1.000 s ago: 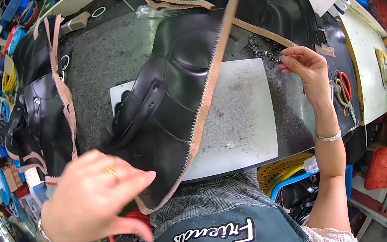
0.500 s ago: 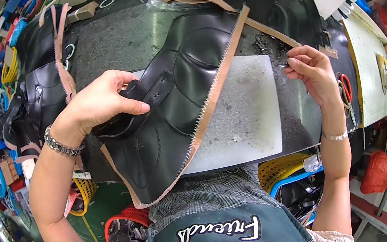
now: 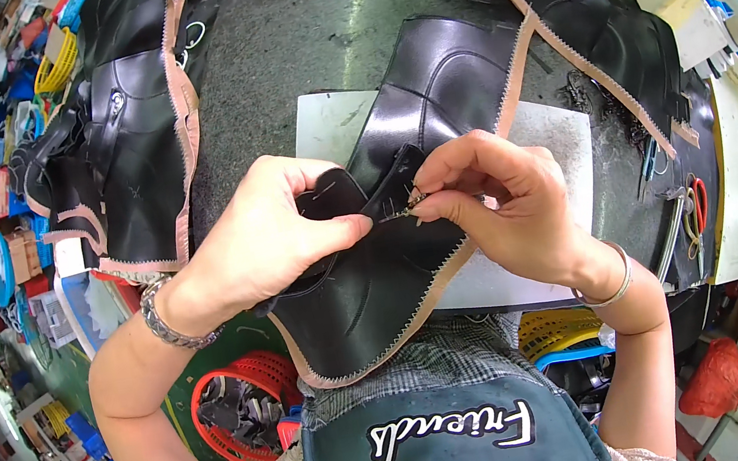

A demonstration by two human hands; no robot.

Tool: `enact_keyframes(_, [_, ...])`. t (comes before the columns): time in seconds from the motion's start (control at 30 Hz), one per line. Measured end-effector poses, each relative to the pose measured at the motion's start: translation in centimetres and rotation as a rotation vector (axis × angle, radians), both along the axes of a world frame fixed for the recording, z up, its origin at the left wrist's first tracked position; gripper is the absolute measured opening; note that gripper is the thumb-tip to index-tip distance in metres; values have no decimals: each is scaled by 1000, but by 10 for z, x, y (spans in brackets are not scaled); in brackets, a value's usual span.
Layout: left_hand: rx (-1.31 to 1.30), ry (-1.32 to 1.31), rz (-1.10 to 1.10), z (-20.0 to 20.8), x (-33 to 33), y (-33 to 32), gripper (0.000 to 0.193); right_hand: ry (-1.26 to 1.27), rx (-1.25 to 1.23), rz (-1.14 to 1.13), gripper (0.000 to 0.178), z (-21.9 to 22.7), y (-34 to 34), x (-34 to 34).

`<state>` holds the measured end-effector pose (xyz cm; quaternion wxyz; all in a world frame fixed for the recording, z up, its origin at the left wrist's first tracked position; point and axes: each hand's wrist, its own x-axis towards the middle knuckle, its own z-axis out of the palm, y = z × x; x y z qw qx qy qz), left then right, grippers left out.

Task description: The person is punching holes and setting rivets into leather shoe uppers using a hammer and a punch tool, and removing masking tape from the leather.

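Note:
A black leather boot upper (image 3: 451, 75) with a zigzag-cut tan edge lies slantwise on a pale sheet (image 3: 564, 163), its lower end hanging over the table edge toward my apron. My left hand (image 3: 264, 232) pinches a black leather strap (image 3: 397, 177) on the upper between thumb and fingers. Against this strap, my right hand (image 3: 513, 204) is closed in a pinch on a small dark metal piece (image 3: 413, 207). Its exact kind is too small to make out. Both hands meet above the middle of the upper.
More black uppers (image 3: 133, 122) lie at the left, with others (image 3: 587, 26) at the far right. Red-handled scissors (image 3: 696, 205) rest near the table's right edge. A red basket (image 3: 238, 407) of dark scraps and a yellow basket (image 3: 555, 328) stand below the front edge.
My right hand has come left from the table's right side to the strap, bringing the small metal piece. The whole view has shifted, and my left hand still grips the strap.

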<state>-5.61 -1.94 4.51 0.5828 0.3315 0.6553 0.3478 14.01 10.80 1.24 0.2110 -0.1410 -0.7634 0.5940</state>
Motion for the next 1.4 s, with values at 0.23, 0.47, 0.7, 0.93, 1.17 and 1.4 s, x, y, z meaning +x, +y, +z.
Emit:
enact_keyframes(0.23, [39, 49, -33, 3, 1, -3, 7, -32, -64, -46, 13, 5, -3, -6])
enact_keyframes(0.47, [191, 147, -39, -8, 13, -4, 10, -130, -117, -128, 14, 3, -6, -10])
enact_keyframes(0.7, [402, 556, 7, -18, 27, -5, 16, 81, 162, -211, 19, -15, -16, -4])
enact_keyframes(0.93, [460, 369, 157, -23, 31, -5, 20, 26, -29, -198, 20, -10, -16, -4])
enact_keyframes(1.17, [524, 402, 59, -27, 28, -7, 21, 54, -65, -224, 37, -11, -13, -4])
enact_keyframes(1.4, [604, 591, 16, -31, 33, -6, 20, -8, -207, -161, 39, -8, -4, -8])
